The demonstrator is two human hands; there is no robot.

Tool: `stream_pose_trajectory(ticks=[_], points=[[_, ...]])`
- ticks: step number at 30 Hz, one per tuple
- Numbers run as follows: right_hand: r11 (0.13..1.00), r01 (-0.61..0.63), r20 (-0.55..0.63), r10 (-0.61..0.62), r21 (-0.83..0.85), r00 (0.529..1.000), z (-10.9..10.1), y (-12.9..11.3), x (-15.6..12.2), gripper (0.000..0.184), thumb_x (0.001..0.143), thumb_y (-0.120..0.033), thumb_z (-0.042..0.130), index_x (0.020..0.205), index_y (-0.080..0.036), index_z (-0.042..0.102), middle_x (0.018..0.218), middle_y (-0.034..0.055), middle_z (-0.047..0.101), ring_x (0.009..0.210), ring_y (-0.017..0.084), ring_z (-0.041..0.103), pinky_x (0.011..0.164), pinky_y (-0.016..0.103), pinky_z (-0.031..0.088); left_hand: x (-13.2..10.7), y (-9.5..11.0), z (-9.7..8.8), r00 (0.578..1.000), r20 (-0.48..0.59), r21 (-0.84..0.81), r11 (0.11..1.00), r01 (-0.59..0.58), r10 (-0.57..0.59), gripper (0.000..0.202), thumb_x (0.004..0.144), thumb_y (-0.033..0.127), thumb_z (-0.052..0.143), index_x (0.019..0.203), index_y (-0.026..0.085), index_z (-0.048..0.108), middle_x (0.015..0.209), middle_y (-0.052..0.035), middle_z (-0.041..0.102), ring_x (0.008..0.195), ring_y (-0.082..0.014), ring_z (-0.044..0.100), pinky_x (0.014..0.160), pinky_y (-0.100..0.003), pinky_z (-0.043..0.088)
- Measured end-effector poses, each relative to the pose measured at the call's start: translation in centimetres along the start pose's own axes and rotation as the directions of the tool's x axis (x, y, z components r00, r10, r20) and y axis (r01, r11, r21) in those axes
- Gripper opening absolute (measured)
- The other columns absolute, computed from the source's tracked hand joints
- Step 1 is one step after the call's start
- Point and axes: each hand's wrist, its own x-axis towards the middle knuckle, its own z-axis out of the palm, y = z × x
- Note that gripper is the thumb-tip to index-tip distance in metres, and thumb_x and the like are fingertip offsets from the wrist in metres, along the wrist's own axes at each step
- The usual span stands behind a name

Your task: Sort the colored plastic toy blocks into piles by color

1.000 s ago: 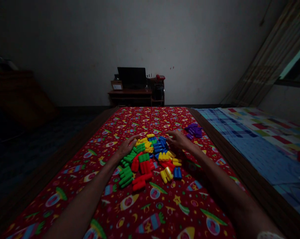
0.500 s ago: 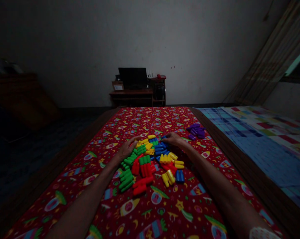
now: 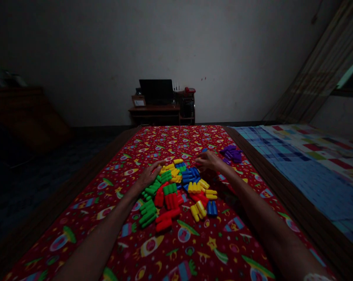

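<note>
My left hand [image 3: 148, 174] rests at the far left of a pile of plastic toy blocks, fingers stretched out beside the yellow blocks [image 3: 168, 167] and green blocks [image 3: 166, 176]. Above the cloth, right of the pile, my right hand [image 3: 210, 160] has its fingers bent round a blue block [image 3: 205, 150]; only a small bit of that block shows past the knuckles. Other blue blocks [image 3: 190, 175] lie just left of this hand. Red blocks [image 3: 171, 200] and more yellow blocks [image 3: 198, 211] make up the near side of the pile.
A separate heap of purple blocks [image 3: 231, 153] lies near the right edge of the red patterned cloth [image 3: 164, 142]. Beyond the far end stands a desk [image 3: 154, 111] with a dark monitor [image 3: 156, 91]. A blue checked sheet [image 3: 270, 164] spreads at the right.
My right hand has lifted off the pile's far right side and moved right, toward the purple heap, with a blue block. My left hand has stayed in place.
</note>
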Motion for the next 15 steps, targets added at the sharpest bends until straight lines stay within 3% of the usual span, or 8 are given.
stream_pose_trajectory(ticks=[3, 7, 9, 11, 13, 15], points=[[0.998, 0.068, 0.249, -0.061, -0.019, 0.967, 0.3, -1.9, -0.2, 0.028, 0.076, -0.033, 0.070, 0.099, -0.017, 0.075, 0.082, 0.0040, 0.073, 0.073, 0.017, 0.064, 0.061, 0.021, 0.040, 0.0, 0.1, 0.0, 1.000, 0.009, 0.003, 1.000, 0.005, -0.005, 0.064, 0.085, 0.062, 0.036, 0.122, 0.017, 0.062, 0.117, -0.0107, 0.070, 0.109, -0.0283, 0.063, 0.098, -0.040, 0.047], [0.998, 0.062, 0.251, -0.051, -0.035, 0.967, 0.8, -1.6, 0.2, 0.026, 0.079, -0.032, 0.067, 0.098, -0.016, 0.075, 0.086, 0.0025, 0.073, 0.075, 0.016, 0.064, 0.061, 0.020, 0.040, 0.0, 0.2, 0.0, 1.000, 0.006, 0.003, 1.000, -0.004, 0.004, 0.065, 0.084, 0.063, 0.035, 0.121, 0.017, 0.062, 0.115, -0.0106, 0.070, 0.109, -0.0283, 0.063, 0.097, -0.041, 0.047], [0.998, 0.012, 0.131, -0.005, -0.056, 0.991, 1.0, -0.4, 0.5, 0.026, 0.082, -0.032, 0.063, 0.099, -0.015, 0.075, 0.088, 0.0041, 0.073, 0.078, 0.018, 0.065, 0.065, 0.021, 0.042, 0.0, 0.1, 0.0, 1.000, 0.006, 0.005, 1.000, -0.004, 0.004, 0.064, 0.085, 0.063, 0.035, 0.120, 0.018, 0.063, 0.114, -0.0105, 0.071, 0.107, -0.0280, 0.064, 0.096, -0.041, 0.049], [0.994, -0.049, -0.078, 0.042, -0.093, 0.996, 1.2, 1.0, 0.6, 0.032, 0.083, -0.030, 0.062, 0.109, -0.014, 0.071, 0.095, 0.0078, 0.073, 0.087, 0.021, 0.066, 0.072, 0.025, 0.045, 0.0, 0.1, 0.0, 1.000, 0.000, 0.010, 1.000, -0.002, 0.002, 0.063, 0.085, 0.062, 0.036, 0.120, 0.017, 0.063, 0.114, -0.0108, 0.071, 0.106, -0.0279, 0.064, 0.094, -0.040, 0.049], [0.990, -0.075, -0.280, 0.039, -0.120, 0.959, 1.4, 2.0, 0.5, 0.041, 0.083, -0.027, 0.062, 0.121, -0.013, 0.064, 0.106, 0.0125, 0.071, 0.099, 0.025, 0.064, 0.082, 0.031, 0.047, -0.1, 0.1, 0.0, 1.000, -0.006, 0.015, 1.000, -0.001, 0.001, 0.064, 0.084, 0.063, 0.036, 0.119, 0.017, 0.063, 0.115, -0.0111, 0.070, 0.106, -0.0280, 0.065, 0.094, -0.040, 0.050], [0.991, -0.048, -0.398, -0.008, -0.129, 0.917, 1.4, 2.4, 0.3, 0.046, 0.083, -0.024, 0.061, 0.127, -0.011, 0.059, 0.116, 0.0167, 0.067, 0.109, 0.027, 0.060, 0.090, 0.037, 0.045, -0.1, 0.1, 0.0, 1.000, -0.012, 0.017, 1.000, -0.004, 0.004, 0.065, 0.084, 0.064, 0.036, 0.117, 0.017, 0.064, 0.116, -0.0113, 0.070, 0.108, -0.0282, 0.064, 0.095, -0.040, 0.049]])
